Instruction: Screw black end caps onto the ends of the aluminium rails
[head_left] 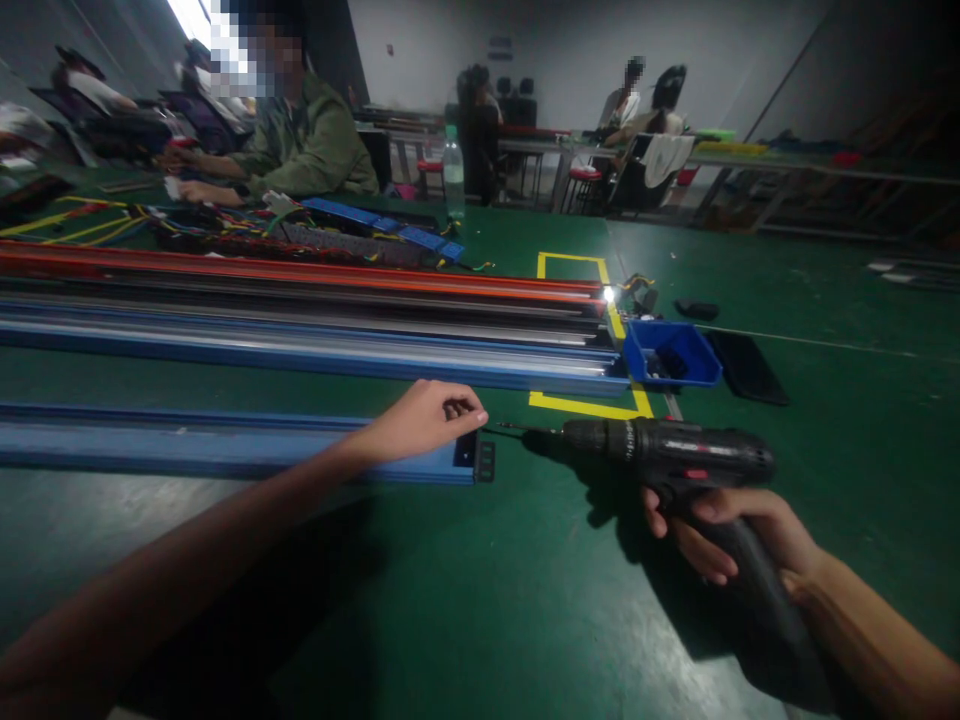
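Note:
My right hand is wrapped round the handle of a black power drill, whose long thin bit points left. My left hand is over the right end of a blue metal profile, its fingertips pinched together close to the tip of the bit. What those fingertips hold, if anything, is too small to make out. A black end piece with slots sits at the right end of the profile.
Long blue, black and orange profiles lie beyond, ending near yellow tape. A blue bin with small dark parts stands beside a black flat object. Across the table, a person in a green jacket handles something near wires and a bottle.

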